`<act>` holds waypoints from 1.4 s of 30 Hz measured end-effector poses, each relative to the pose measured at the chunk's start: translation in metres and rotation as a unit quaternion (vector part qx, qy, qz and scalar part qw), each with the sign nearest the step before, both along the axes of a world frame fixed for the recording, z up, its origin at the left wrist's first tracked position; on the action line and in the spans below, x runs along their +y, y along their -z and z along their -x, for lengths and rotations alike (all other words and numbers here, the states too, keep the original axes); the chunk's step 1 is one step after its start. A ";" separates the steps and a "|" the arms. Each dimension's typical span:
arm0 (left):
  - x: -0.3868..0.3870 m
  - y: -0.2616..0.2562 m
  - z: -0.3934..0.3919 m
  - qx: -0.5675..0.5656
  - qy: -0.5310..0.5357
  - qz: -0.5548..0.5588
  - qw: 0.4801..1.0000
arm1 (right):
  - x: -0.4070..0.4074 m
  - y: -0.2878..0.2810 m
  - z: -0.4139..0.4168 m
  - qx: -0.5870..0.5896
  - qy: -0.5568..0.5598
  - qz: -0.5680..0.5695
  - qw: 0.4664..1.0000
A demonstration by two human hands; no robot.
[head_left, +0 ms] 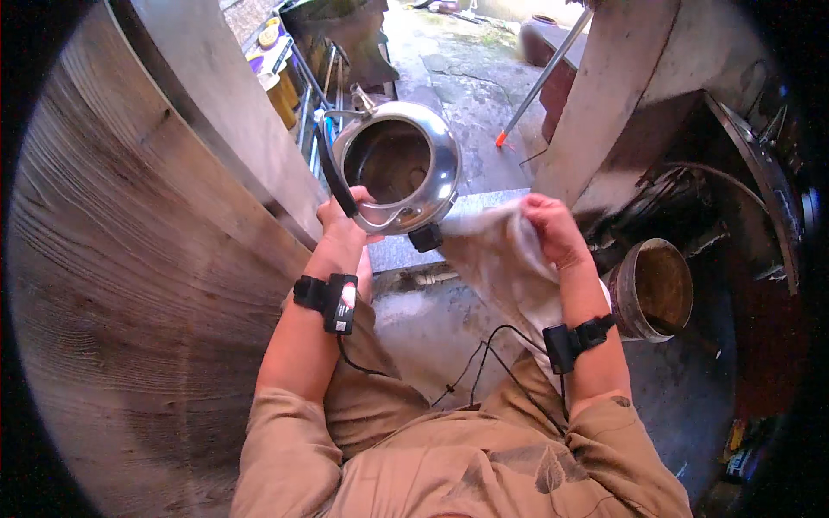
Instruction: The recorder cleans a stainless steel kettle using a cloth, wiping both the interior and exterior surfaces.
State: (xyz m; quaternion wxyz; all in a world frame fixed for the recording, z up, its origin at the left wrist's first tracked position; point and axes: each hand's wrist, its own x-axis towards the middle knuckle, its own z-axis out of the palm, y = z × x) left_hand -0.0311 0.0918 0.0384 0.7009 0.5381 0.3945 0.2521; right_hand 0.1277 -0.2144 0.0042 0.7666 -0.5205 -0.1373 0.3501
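Note:
My left hand [344, 217] grips a shiny stainless steel kettle [447, 162] near the lower end of its black handle [335, 168]. The kettle is tilted so its round, lidless mouth faces me, and its dark inside shows. Its short spout [361, 97] points away towards the doorway. A black fitting [425, 238] sticks out from the body on the side nearest me. To the right of the kettle, my right hand [550, 226] pinches a pale cloth [499, 259], which hangs down towards my right leg. The cloth's left edge lies close to the kettle; whether they touch I cannot tell.
A wooden panel [142, 291] rises close on my left. Beyond the stone threshold [398, 252] runs a paved yard [466, 97]. A pole with an orange tip [541, 81] leans at the doorway's right. A worn bucket [618, 298] stands by my right forearm. Cables hang from both wrist straps.

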 end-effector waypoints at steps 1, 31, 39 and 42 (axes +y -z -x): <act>0.000 -0.002 -0.007 0.043 -0.059 0.100 0.992 | -0.004 -0.016 0.004 0.023 0.052 -0.090 0.994; -0.022 0.001 -0.028 -0.072 0.008 0.181 0.981 | 0.084 -0.079 0.020 -0.510 0.393 0.094 0.759; -0.007 0.006 -0.035 -0.099 0.031 0.238 0.966 | 0.073 -0.070 0.070 -0.673 0.289 0.140 0.666; -0.012 -0.008 -0.035 -0.042 0.054 0.247 0.967 | 0.073 -0.057 0.070 -0.683 0.292 0.135 0.656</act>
